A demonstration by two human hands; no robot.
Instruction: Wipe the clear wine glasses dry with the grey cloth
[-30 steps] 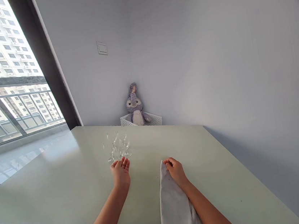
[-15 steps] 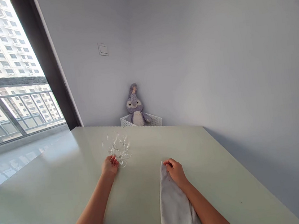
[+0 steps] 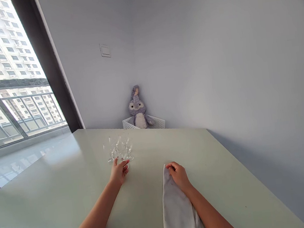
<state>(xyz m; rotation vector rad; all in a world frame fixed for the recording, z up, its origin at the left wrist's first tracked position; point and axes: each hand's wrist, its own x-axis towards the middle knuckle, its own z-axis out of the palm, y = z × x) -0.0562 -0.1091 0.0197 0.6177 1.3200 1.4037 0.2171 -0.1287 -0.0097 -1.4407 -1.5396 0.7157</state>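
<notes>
Several clear stemmed glasses stand grouped on the pale green table. My left hand is at the nearest glass, in front of its stem and foot, with thumb and forefinger apart and the other fingers partly curled. The hand covers most of that stem; whether the fingers touch it is hard to see. My right hand pinches the top corner of a white cloth, which lies folded lengthwise down to the table's front edge.
A purple plush toy sits in a white perforated basket beyond the table's back edge. Walls stand behind and to the right, with a light switch on the back one. A window is at the left.
My left hand has moved slightly right and nearer, from beside the closest glass to in front of its stem. My right hand and the cloth have stayed put.
</notes>
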